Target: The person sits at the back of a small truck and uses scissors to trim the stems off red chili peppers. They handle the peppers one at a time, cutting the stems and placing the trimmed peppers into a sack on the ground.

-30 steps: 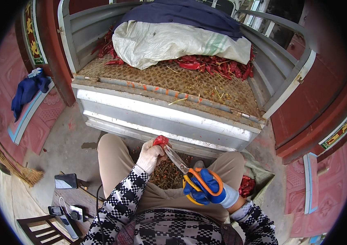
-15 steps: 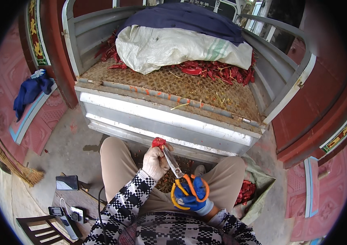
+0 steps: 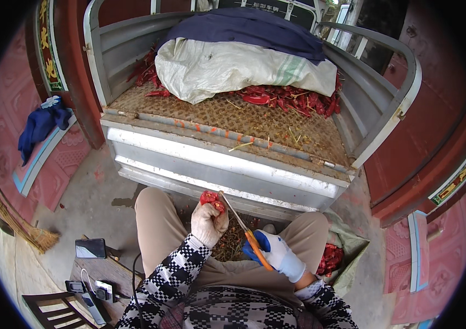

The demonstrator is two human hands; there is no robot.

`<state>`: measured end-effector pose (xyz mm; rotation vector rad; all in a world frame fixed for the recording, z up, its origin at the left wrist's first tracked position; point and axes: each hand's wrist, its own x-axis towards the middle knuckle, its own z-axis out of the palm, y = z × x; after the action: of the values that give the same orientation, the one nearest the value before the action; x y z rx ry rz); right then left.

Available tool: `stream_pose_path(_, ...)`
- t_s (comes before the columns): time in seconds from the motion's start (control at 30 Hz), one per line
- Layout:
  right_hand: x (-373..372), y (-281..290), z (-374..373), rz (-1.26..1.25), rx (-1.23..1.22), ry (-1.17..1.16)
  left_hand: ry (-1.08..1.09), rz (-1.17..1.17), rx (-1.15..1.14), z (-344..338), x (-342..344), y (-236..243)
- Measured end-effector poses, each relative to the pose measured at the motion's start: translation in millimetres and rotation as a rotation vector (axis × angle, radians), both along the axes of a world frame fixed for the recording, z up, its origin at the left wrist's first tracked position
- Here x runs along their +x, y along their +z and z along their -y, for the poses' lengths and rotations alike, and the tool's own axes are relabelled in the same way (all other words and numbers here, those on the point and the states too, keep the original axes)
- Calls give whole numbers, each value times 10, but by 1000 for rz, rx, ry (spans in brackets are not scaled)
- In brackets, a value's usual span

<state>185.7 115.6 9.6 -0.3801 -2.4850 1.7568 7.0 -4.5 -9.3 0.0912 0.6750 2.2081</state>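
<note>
In a white glove, my left hand (image 3: 209,226) is closed around a small bunch of red chili peppers (image 3: 211,199), whose cut-looking ends point up. My right hand (image 3: 282,255), in a blue and white glove, grips the orange handles of a pair of scissors (image 3: 252,240). The scissor blades slant up to the left, and their tips lie close beside the peppers; contact cannot be made out. Seen edge-on, the blades look nearly together. Between my knees, stem scraps (image 3: 227,247) cover the ground. To the right of my lap, an open sack (image 3: 353,247) holds red peppers (image 3: 330,259).
Ahead stands a metal truck bed (image 3: 222,159) with more chili peppers (image 3: 298,100) under a white woven sack (image 3: 233,66) and a dark blue cloth (image 3: 244,27). At left are a phone (image 3: 90,248), a wooden bench (image 3: 109,268), a chair (image 3: 52,310) and a broom (image 3: 38,236).
The scissors have turned edge-on, and my right hand has rolled over and shifted slightly right. The peppers in my left hand now show more cut ends.
</note>
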Motion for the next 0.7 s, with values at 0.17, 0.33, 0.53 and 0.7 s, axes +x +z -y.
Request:
stream_pose_path(0.17, 242, 457, -197, 217, 512, -1, -2, -79, -23, 27, -77, 30)
stream_pose_path(0.33, 281, 818, -765, 82, 652, -368, -49, -48, 12, -45, -125, -90)
stream_pose_path(0.53, -367, 1203, -2005, 452, 1076, -665, -130, -144, 2, 18, -98, 3)
stream_pose_path(0.7, -609, 1189, -2532, 678, 1267, -674, -284, -144, 93, -57, -72, 25)
